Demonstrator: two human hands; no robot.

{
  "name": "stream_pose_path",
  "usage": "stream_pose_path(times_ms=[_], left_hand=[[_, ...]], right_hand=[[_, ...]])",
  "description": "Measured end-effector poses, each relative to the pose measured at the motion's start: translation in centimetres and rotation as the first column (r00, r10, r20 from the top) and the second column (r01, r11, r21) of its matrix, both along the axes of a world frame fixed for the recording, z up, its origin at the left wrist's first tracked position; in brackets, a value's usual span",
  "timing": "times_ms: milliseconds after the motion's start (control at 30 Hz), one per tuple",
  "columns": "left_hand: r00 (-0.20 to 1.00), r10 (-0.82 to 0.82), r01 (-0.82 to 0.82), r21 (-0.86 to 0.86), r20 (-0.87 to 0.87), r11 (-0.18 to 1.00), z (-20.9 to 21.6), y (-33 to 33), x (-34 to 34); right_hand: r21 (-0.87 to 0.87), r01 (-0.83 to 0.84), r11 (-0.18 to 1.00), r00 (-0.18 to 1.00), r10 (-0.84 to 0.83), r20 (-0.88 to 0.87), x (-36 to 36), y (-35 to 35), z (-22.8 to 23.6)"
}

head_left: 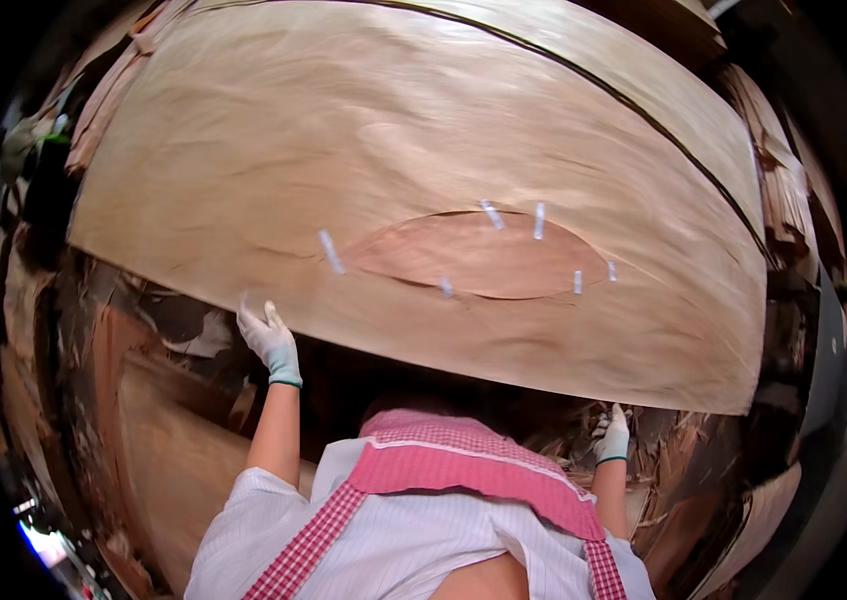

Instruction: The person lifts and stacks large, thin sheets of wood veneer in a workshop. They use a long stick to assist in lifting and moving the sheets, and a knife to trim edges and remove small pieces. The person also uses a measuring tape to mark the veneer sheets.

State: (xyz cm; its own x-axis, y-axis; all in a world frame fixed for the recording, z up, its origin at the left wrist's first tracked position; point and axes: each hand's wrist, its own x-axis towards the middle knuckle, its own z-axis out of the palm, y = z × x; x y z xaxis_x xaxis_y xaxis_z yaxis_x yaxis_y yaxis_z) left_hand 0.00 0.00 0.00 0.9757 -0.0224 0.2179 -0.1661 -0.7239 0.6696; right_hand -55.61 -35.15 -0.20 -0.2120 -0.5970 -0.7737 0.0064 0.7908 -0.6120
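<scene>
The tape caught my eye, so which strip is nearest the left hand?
The leftmost pale tape strip, by the left tip of the lens-shaped veneer patch. The other five strips sit farther right, farther from the gloved left hand.

Light falls brightest on the far part of the wood sheet [383, 160], with pale glare; deep shadow lies under its near edge. Blur softens its grain and the left hand [270, 340]; fisheye distortion bows straight edges toward black, rounded corners
</scene>
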Motion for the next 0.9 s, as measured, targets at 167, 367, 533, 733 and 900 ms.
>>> stream_pose_path(times_ms=[167,367,533,733,900], left_hand=[[0.589,-0.144,-0.485,-0.490,-0.795,0.724,-2.5,3.6,-0.9],[0.616,-0.385,-0.461,-0.711,-0.687,0.530,1.3,2.1,-2.3],[0.675,-0.292,-0.501,-0.711,-0.678,0.493,1.8,1.8,-2.3],[0.709,-0.419,-0.314,-0.786,-0.567,0.532,3.3,0.7,-0.7],[0.798,-0.469,-0.197,-0.900,-0.377,0.388,9.6,-1.8,1.4]], right_hand=[[0.005,0.187,0.982,0.976,-0.186,0.117,3.1,-2.2,-0.3],[-0.153,0.160,0.975,0.987,-0.159,0.017,0.2,-2.4,-1.5],[-0.170,0.152,0.974,0.988,-0.143,0.063,2.6,-1.9,1.6],[-0.433,-0.040,0.900,0.983,-0.042,-0.178,5.8,-3.4,7.3],[-0.701,-0.085,0.708,0.996,0.038,-0.082,8.0,-8.1,15.4]])
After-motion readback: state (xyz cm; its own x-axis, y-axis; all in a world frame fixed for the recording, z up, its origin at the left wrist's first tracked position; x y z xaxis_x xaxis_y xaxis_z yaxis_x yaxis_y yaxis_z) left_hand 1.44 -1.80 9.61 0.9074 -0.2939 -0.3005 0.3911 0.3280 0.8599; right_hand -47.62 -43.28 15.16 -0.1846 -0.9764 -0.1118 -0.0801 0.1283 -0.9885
